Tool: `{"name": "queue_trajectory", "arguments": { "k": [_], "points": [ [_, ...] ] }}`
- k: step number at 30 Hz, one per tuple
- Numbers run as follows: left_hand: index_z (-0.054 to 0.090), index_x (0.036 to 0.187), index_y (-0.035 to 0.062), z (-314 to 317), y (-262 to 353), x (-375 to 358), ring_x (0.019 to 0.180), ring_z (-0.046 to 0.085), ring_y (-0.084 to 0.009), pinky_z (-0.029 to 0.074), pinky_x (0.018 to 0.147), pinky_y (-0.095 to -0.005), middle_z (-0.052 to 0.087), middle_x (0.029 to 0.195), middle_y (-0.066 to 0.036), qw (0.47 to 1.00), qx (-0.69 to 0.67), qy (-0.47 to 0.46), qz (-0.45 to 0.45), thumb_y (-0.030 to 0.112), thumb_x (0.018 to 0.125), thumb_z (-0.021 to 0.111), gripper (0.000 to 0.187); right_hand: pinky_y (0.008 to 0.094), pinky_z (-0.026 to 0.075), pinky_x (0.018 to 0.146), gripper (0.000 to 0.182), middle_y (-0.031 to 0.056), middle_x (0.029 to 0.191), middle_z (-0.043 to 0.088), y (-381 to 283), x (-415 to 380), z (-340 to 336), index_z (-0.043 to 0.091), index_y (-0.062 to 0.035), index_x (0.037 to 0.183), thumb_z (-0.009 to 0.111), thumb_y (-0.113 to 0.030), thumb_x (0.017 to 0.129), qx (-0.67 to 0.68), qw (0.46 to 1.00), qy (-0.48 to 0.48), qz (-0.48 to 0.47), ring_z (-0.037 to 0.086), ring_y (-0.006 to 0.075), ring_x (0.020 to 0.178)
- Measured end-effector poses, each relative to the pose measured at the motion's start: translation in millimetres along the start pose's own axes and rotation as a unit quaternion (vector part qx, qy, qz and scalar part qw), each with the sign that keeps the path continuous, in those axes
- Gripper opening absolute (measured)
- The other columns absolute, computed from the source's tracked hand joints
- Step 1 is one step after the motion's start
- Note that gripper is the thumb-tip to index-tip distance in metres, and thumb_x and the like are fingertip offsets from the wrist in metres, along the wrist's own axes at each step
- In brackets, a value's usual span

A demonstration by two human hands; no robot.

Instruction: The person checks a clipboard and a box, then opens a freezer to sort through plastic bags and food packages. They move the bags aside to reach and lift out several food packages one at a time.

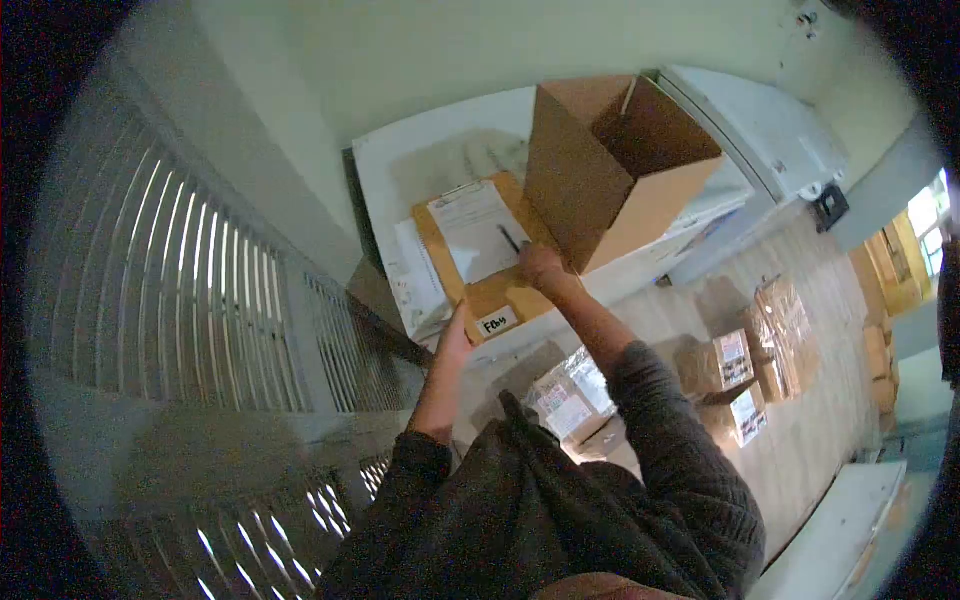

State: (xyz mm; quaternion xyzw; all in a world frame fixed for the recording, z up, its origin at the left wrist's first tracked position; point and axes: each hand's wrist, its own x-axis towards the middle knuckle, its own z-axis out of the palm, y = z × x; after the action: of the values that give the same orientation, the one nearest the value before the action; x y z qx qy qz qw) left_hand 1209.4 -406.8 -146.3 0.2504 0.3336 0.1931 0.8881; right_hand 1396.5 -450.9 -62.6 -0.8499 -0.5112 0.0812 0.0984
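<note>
A brown clipboard (488, 296) lies slanted on a white surface, with a printed sheet (470, 230) under its clip. On its lower part is a white label (497, 321) with black handwriting. My left hand (455, 333) grips the clipboard by its lower left corner. In my right hand (543, 266), closed near the board's right edge, is a dark pen (511, 239) that slants over the sheet. A spiral-edged white pad (415, 265) shows beside the clipboard on the left. Just beyond my right hand stands an open cardboard box (640, 215).
The white table (400, 165) runs along the wall, with a white cabinet (750, 125) at its right. Several taped, labelled parcels (715, 365) stand on the floor to my right, and another wrapped parcel (565, 403) is below me. Slatted blinds (190, 260) cover the left side.
</note>
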Motion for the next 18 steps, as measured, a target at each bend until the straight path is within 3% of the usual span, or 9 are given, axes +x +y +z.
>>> {"name": "queue_trajectory", "arguments": {
  "k": [3,5,6,9,10,12,14,16,18],
  "points": [
    [0.045,0.105,0.0104,-2,-3,0,0.089,0.051,-0.0190,0.044,0.070,-0.0338,0.050,0.103,-0.003,0.997,0.061,0.031,0.026,0.045,0.075,0.048,0.046,0.0413,0.044,0.059,0.023,0.0172,0.077,0.056,-25,-56,-84,0.048,-0.0042,0.084,0.052,-0.019,0.068,0.073,0.990,0.048,-0.113,0.056,0.0330,0.070],
    [0.045,0.105,0.0089,-22,-11,12,0.088,0.051,-0.0194,0.044,0.069,-0.0336,0.049,0.103,-0.004,0.995,0.088,0.025,0.041,0.045,0.075,0.050,0.047,0.0425,0.043,0.059,0.020,0.0174,0.077,0.056,-32,-91,-138,0.048,-0.0071,0.083,0.053,-0.016,0.066,0.001,0.925,0.329,-0.189,0.055,0.0342,0.069],
    [0.044,0.105,0.0064,-41,-19,29,0.085,0.052,-0.0193,0.044,0.067,-0.0323,0.050,0.101,-0.005,0.979,0.139,0.101,0.107,0.044,0.074,0.051,0.049,0.0420,0.043,0.060,0.023,0.0179,0.078,0.055,-16,-94,-154,0.049,-0.0084,0.087,0.054,-0.014,0.065,0.134,0.902,0.380,-0.154,0.054,0.0339,0.071],
    [0.046,0.103,-0.0008,-12,-9,-16,0.075,0.054,-0.0192,0.044,0.061,-0.0284,0.053,0.091,-0.009,0.930,0.243,0.198,0.194,0.038,0.074,0.054,0.049,0.0385,0.043,0.063,0.030,0.0182,0.082,0.055,31,-99,-233,0.050,-0.0106,0.097,0.051,-0.010,0.067,0.107,0.865,0.478,-0.109,0.054,0.0320,0.076],
    [0.048,0.099,-0.0026,6,-5,-33,0.073,0.054,-0.0189,0.044,0.061,-0.0284,0.054,0.086,-0.010,0.940,0.156,0.198,0.232,0.035,0.075,0.053,0.045,0.0385,0.043,0.063,0.030,0.0182,0.082,0.055,47,-97,-242,0.050,-0.0106,0.097,0.051,-0.010,0.067,0.099,0.860,0.491,-0.094,0.054,0.0320,0.076],
    [0.052,0.092,-0.0049,-5,-14,-40,0.071,0.054,-0.0192,0.044,0.062,-0.0295,0.054,0.081,-0.012,0.932,0.104,0.210,0.276,0.031,0.077,0.051,0.039,0.0369,0.044,0.064,0.038,0.0174,0.084,0.055,84,-97,-239,0.045,-0.0107,0.106,0.051,-0.011,0.069,0.022,0.965,0.251,0.075,0.054,0.0327,0.076],
    [0.053,0.090,-0.0054,-36,-14,-45,0.073,0.054,-0.0206,0.045,0.063,-0.0315,0.054,0.083,-0.012,0.892,0.200,0.241,0.325,0.029,0.078,0.050,0.036,0.0412,0.042,0.061,0.036,0.0186,0.076,0.054,157,-54,-169,0.041,-0.0113,0.102,0.054,-0.020,0.069,0.049,0.940,0.333,-0.054,0.053,0.0355,0.072],
    [0.052,0.093,-0.0057,-22,-19,-69,0.074,0.054,-0.0225,0.045,0.062,-0.0330,0.054,0.088,-0.013,0.861,0.217,0.265,0.376,0.028,0.078,0.050,0.037,0.0411,0.042,0.062,0.034,0.0146,0.079,0.055,127,-118,-194,0.043,-0.0121,0.095,0.058,-0.027,0.068,0.047,0.963,0.262,0.046,0.052,0.0349,0.075],
    [0.050,0.096,-0.0062,-9,-23,-99,0.075,0.053,-0.0243,0.045,0.062,-0.0346,0.053,0.091,-0.015,0.850,0.212,0.292,0.385,0.027,0.078,0.050,0.038,0.0420,0.041,0.056,0.036,0.0118,0.075,0.056,144,-165,-172,0.043,-0.0146,0.090,0.060,-0.034,0.065,0.090,0.954,0.285,-0.002,0.054,0.0332,0.069]
  ]
}}
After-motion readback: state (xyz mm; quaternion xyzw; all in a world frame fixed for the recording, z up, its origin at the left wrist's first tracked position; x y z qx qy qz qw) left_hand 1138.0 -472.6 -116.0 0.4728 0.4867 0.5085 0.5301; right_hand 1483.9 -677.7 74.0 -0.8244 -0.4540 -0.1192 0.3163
